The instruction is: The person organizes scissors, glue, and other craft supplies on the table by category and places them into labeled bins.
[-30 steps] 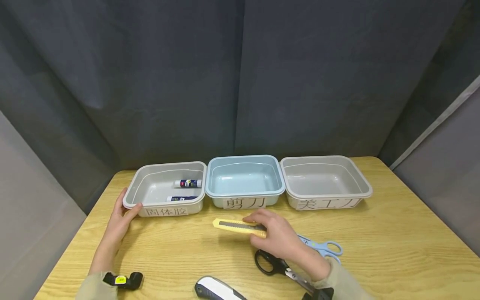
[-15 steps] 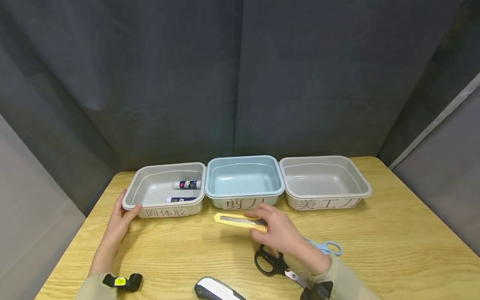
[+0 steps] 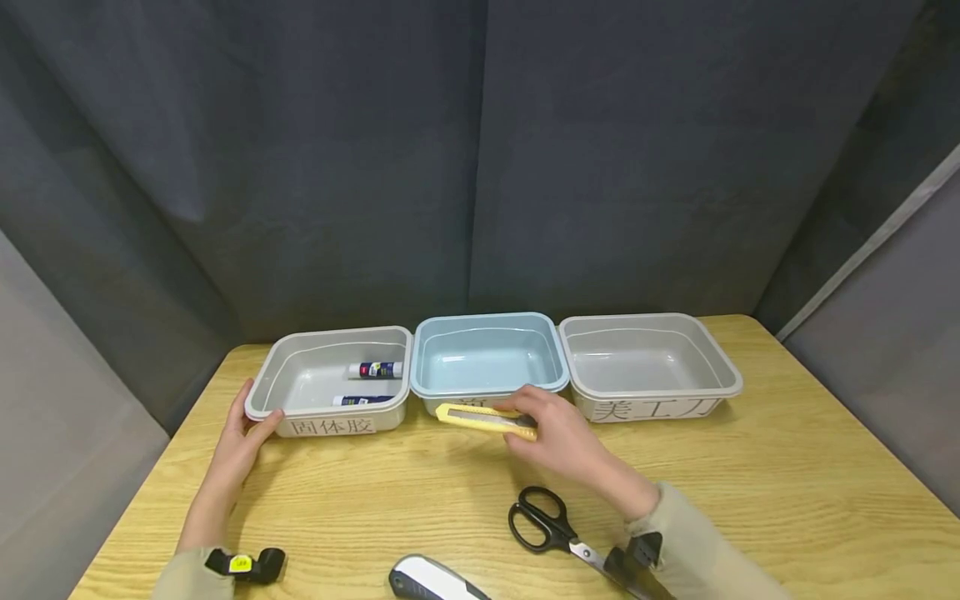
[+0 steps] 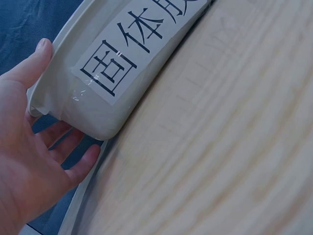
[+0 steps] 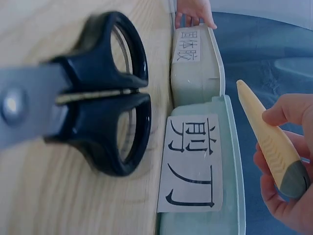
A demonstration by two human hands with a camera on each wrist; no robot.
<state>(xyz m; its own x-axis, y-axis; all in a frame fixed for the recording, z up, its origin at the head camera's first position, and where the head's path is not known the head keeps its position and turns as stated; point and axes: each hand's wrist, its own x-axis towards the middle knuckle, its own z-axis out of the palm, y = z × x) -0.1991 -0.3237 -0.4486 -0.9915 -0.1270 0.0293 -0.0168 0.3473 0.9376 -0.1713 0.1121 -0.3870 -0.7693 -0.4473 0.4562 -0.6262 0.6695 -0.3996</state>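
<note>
My right hand (image 3: 557, 435) pinches a yellow utility knife (image 3: 480, 418) between thumb and fingers, in front of the light-blue bin (image 3: 491, 388) and partly over its label. In the right wrist view the yellow knife (image 5: 269, 134) has a grey end and points away from the palm. My left hand (image 3: 238, 435) rests at the front left corner of the left grey bin (image 3: 330, 412), its thumb on the rim. The left wrist view shows the fingers of the left hand (image 4: 39, 147) extended loosely beside the bin's end. Two glue sticks (image 3: 377, 369) lie inside that bin.
Black-handled scissors (image 3: 551, 525) lie below my right forearm, their blades partly covered by the wrist camera. A white-and-dark utility knife (image 3: 435, 578) is at the front edge of view. Another grey bin (image 3: 651, 392) stands at the right, and a dark curtain (image 3: 472, 167) hangs behind.
My right hand has risen toward the light-blue bin with the yellow utility knife. The blue scissors are now hidden behind the right forearm. My left hand stays at the grey bin's corner.
</note>
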